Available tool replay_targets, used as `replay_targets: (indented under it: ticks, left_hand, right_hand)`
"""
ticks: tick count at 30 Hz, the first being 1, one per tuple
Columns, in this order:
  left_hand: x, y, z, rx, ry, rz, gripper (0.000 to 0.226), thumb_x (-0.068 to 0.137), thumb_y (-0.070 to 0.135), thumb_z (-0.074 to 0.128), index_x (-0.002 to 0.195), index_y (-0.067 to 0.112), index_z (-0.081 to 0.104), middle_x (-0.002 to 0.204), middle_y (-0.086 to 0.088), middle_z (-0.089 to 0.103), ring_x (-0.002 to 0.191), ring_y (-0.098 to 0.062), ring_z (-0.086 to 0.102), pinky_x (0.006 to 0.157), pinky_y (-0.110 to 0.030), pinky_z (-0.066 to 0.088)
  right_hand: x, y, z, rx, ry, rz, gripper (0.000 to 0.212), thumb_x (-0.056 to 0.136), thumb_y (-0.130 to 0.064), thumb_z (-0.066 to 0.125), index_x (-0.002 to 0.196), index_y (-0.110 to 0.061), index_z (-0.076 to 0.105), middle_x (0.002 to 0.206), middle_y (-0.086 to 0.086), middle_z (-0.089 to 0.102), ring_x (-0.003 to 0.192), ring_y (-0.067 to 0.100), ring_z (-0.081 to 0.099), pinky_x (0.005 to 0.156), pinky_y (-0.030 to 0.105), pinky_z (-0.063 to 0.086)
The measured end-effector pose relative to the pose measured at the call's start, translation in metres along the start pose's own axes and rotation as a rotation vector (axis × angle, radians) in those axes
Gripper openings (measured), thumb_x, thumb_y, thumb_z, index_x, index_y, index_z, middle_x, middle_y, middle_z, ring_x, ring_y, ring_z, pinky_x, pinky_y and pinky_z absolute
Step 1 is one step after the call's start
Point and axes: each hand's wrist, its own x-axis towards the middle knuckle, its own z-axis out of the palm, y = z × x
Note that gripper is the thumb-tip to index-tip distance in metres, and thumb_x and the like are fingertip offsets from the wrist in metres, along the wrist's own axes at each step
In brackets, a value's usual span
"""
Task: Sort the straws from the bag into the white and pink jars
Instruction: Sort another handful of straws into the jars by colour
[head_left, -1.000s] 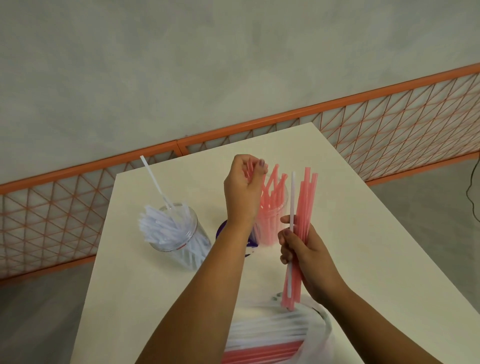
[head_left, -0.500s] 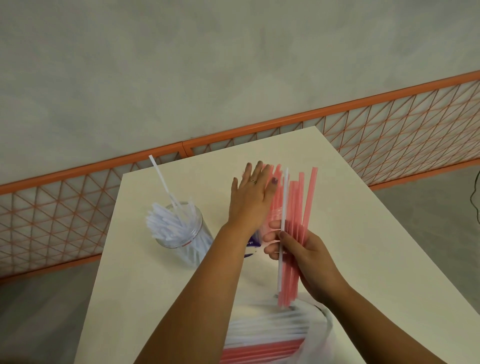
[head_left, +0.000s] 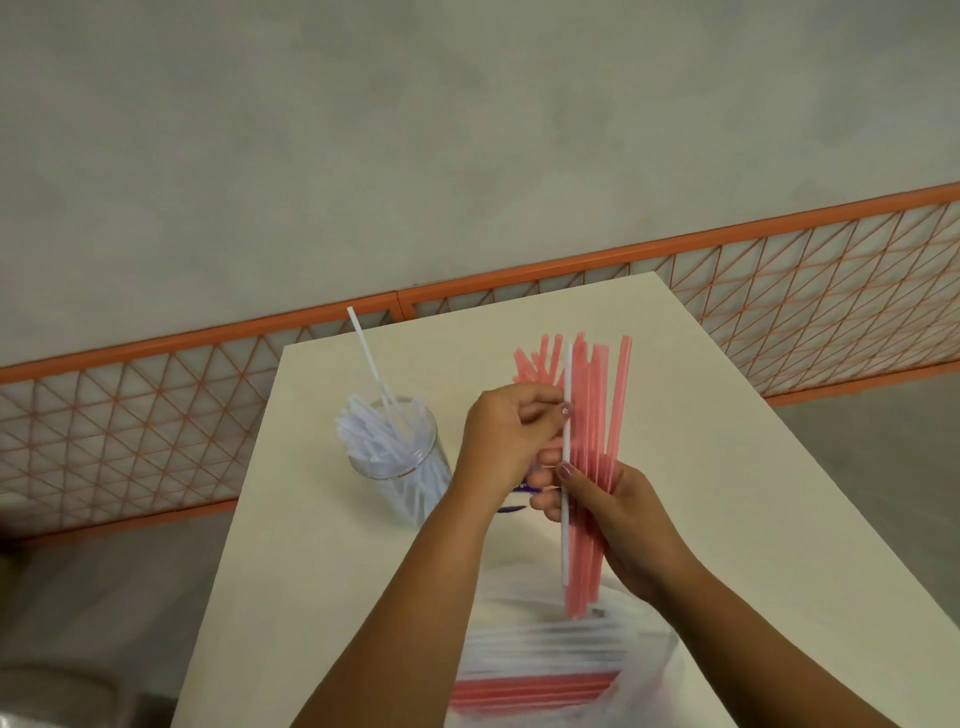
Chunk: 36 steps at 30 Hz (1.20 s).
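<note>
At 6 o'clock the bag (head_left: 545, 670) lies on the surface (head_left: 727, 493), with white and pink straws inside. Above it, the right hand (head_left: 618, 525) grips a pink bundle (head_left: 592, 457) with one white straw (head_left: 567, 467). The left hand (head_left: 506, 441) pinches that straw; better to pull it straight up, so no pink ones follow. At 10 o'clock stands the white jar (head_left: 400, 457), quite full. The pink jar (head_left: 535, 364) is mostly hidden behind the hands.

A cream table (head_left: 727, 467) stands by an orange lattice fence (head_left: 156, 405) on grey floor (head_left: 415, 156)
</note>
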Motion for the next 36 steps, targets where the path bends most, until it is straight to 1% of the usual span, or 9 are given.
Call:
replay_targets:
  ticks: [3,7,10,13,15,18,23,28,36]
  left_hand:
    - [-0.004,-0.004,-0.016,-0.103,0.099,-0.016,0.008,0.084,0.012,0.065,0.082,0.02,0.067,0.077,0.006,0.073,0.071,-0.011,0.07,0.078,-0.033,0.058]
    - [-0.002,-0.005,-0.045,-0.268,0.295,0.041,0.007,0.087,0.006,0.06,0.089,0.01,0.065,0.084,-0.008,0.073,0.076,-0.02,0.072,0.075,-0.026,0.057]
    - [0.003,-0.001,-0.072,-0.359,0.448,0.118,0.008,0.087,0.002,0.059,0.088,0.007,0.065,0.078,-0.005,0.073,0.073,-0.02,0.071,0.074,-0.024,0.057]
    - [0.009,0.003,-0.096,-0.356,0.597,0.233,0.013,0.086,0.0,0.061,0.082,0.012,0.065,0.068,0.004,0.072,0.072,-0.018,0.07,0.078,-0.028,0.056]
    - [0.012,0.005,-0.109,-0.305,0.708,0.311,0.011,0.086,0.002,0.061,0.084,0.012,0.063,0.072,0.003,0.072,0.075,-0.016,0.07,0.08,-0.028,0.056]
    - [0.012,0.003,-0.122,-0.207,0.801,0.399,0.007,0.088,0.004,0.059,0.09,0.01,0.061,0.08,0.001,0.07,0.077,-0.007,0.069,0.077,-0.019,0.053]
    - [0.018,-0.033,-0.123,-0.051,0.776,0.342,0.005,0.087,0.009,0.061,0.092,0.01,0.061,0.086,-0.006,0.07,0.079,-0.006,0.068,0.075,-0.017,0.053]
    - [0.027,-0.072,-0.115,0.072,0.657,0.201,0.021,0.086,0.003,0.06,0.105,0.012,0.055,0.098,-0.005,0.071,0.086,-0.007,0.067,0.075,-0.011,0.052]
    - [0.044,-0.078,-0.115,0.245,0.651,0.187,0.036,0.084,0.006,0.064,0.117,0.012,0.052,0.106,0.003,0.063,0.096,-0.006,0.057,0.074,0.006,0.035]
  right_hand:
    - [0.001,0.005,0.009,-0.058,-0.048,0.015,0.019,0.094,-0.012,0.048,0.1,-0.009,0.066,0.075,0.005,0.071,0.066,0.016,0.066,0.067,0.022,0.054]
    - [0.003,0.011,0.02,-0.129,-0.097,0.035,0.02,0.095,-0.012,0.047,0.099,-0.007,0.066,0.069,0.0,0.065,0.062,0.013,0.059,0.067,0.022,0.051]
    - [0.005,0.014,0.027,-0.196,-0.113,0.031,0.024,0.096,-0.013,0.048,0.082,-0.011,0.068,0.065,0.003,0.061,0.061,0.014,0.056,0.07,0.028,0.05]
    - [0.009,0.017,0.033,-0.199,-0.1,0.033,0.022,0.096,-0.011,0.046,0.087,-0.01,0.067,0.064,0.002,0.06,0.06,0.015,0.055,0.07,0.03,0.048]
    - [0.011,0.02,0.035,-0.178,-0.087,0.043,0.02,0.096,-0.009,0.045,0.094,-0.009,0.065,0.064,0.0,0.06,0.059,0.014,0.054,0.07,0.031,0.047]
    - [0.015,0.026,0.037,-0.169,-0.091,0.06,0.021,0.097,-0.009,0.044,0.097,-0.006,0.065,0.065,-0.001,0.06,0.058,0.013,0.054,0.069,0.03,0.047]
    - [0.021,0.032,0.042,-0.158,-0.085,0.074,0.021,0.097,-0.008,0.044,0.101,-0.004,0.064,0.069,0.001,0.06,0.06,0.015,0.054,0.067,0.027,0.048]
    - [0.024,0.035,0.044,-0.143,-0.073,0.086,0.021,0.097,-0.007,0.044,0.1,-0.004,0.064,0.068,0.002,0.061,0.06,0.014,0.056,0.067,0.026,0.052]
    - [0.026,0.036,0.039,-0.102,-0.049,0.098,0.02,0.096,-0.006,0.045,0.1,-0.003,0.064,0.067,0.002,0.061,0.059,0.013,0.055,0.064,0.023,0.052]
